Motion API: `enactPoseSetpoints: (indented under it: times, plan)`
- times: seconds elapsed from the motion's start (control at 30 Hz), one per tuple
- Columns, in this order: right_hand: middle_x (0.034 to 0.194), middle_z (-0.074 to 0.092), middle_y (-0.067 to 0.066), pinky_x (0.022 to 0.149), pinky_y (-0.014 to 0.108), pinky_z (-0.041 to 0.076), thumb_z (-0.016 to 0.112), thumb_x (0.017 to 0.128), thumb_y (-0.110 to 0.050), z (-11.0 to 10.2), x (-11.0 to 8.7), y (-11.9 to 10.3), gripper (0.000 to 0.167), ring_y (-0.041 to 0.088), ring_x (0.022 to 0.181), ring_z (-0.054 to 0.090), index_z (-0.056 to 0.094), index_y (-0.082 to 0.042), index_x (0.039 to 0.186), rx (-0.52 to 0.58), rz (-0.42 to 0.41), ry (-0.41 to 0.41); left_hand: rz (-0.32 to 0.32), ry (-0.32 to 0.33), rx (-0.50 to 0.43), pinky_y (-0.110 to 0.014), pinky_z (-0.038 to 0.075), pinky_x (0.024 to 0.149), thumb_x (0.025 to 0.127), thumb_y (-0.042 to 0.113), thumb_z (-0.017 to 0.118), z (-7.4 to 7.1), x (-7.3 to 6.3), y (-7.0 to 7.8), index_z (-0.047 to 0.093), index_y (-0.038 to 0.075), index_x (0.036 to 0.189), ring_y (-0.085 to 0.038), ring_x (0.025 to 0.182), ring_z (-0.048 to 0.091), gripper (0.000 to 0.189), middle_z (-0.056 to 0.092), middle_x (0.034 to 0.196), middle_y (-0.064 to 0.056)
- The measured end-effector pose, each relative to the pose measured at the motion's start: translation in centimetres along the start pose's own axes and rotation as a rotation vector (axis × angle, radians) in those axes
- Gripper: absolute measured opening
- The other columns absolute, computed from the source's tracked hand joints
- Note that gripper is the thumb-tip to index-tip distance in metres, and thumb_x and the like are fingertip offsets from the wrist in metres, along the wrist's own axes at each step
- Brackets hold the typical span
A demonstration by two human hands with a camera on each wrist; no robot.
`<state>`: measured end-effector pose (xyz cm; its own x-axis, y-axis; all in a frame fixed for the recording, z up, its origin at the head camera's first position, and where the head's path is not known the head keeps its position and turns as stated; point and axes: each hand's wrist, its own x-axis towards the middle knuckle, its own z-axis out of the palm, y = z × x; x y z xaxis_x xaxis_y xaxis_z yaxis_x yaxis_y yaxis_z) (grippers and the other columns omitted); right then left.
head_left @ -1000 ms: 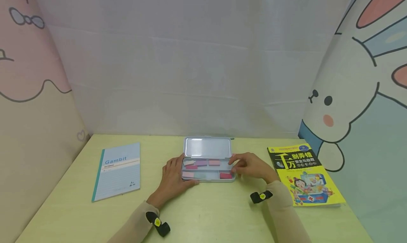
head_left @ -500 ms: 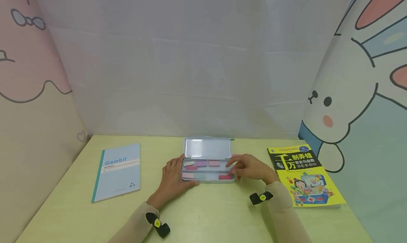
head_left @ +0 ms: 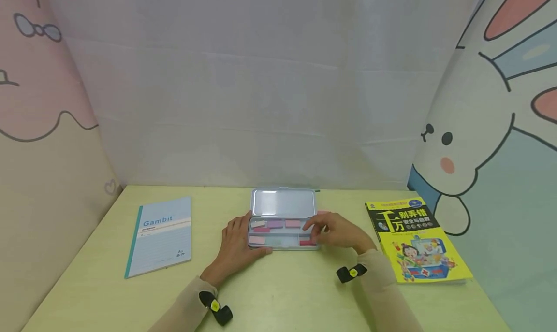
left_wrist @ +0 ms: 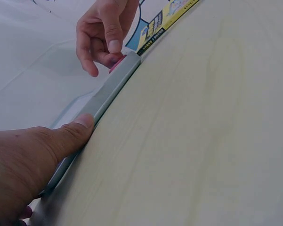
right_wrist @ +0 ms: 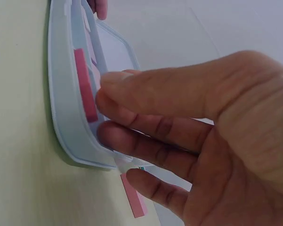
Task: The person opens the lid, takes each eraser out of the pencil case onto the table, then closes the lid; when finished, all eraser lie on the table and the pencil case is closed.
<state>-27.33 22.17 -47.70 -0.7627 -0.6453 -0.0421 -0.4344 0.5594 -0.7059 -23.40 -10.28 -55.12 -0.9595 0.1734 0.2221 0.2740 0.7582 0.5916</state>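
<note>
A pale blue pencil case (head_left: 283,248) lies on the table with its lid (head_left: 300,202) raised at the back. My left hand (head_left: 238,235) holds its left end, the thumb along the front wall. Several small pink and purple blocks sit inside, among them a purple block (head_left: 275,223) and a light pink block (head_left: 292,223). In the right front compartment is a dark pink block (right_wrist: 86,87). Over that end hovers my right hand (head_left: 337,231), fingers loosely bent and thumb near the index fingertip. In the right wrist view its fingertips are right beside the dark pink block.
Another pink block (right_wrist: 134,197) lies on the table beyond the case's right end. At the left is a light blue notebook (head_left: 163,238). A yellow and black book (head_left: 417,245) lies at the right. A white curtain (head_left: 243,105) stands behind the table.
My right hand has shifted a little left, further over the case's right end, and now covers part of the dark pink block. The left hand stays in place.
</note>
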Motion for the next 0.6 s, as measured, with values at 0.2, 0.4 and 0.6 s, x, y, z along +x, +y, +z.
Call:
enactPoseSetpoints:
  times: [0.2,0.4,0.6]
  plan:
    - [0.093,0.071,-0.005,0.082,0.025,0.053,0.078,0.092,-0.009,0.33,0.00,-0.31,0.029,0.009,0.086,0.063,0.077,-0.013,0.120,-0.017,0.024,0.004,-0.003,-0.006,0.012,-0.065,0.034,0.117,0.078,0.055,0.091,-0.18,-0.09,0.27,0.032,0.003,0.166,-0.045,0.146,0.041,0.118,0.053,0.153,-0.022]
    - [0.095,0.073,0.001,0.082,0.023,0.055,0.080,0.090,-0.005,0.30,0.00,-0.45,0.031,0.012,0.090,0.065,0.076,-0.010,0.120,-0.005,0.022,-0.008,-0.010,-0.015,0.011,-0.065,0.033,0.118,0.079,0.055,0.091,-0.22,-0.04,0.29,0.031,0.004,0.167,-0.044,0.147,0.041,0.118,0.052,0.155,-0.021]
    - [0.105,0.078,0.006,0.087,0.027,0.057,0.078,0.091,-0.005,0.17,-0.04,-0.75,0.028,0.012,0.095,0.069,0.076,-0.008,0.119,-0.011,0.008,-0.024,-0.012,-0.012,0.000,-0.065,0.032,0.119,0.078,0.054,0.092,-0.24,-0.04,0.26,0.031,0.003,0.167,-0.044,0.147,0.040,0.118,0.052,0.154,-0.021]
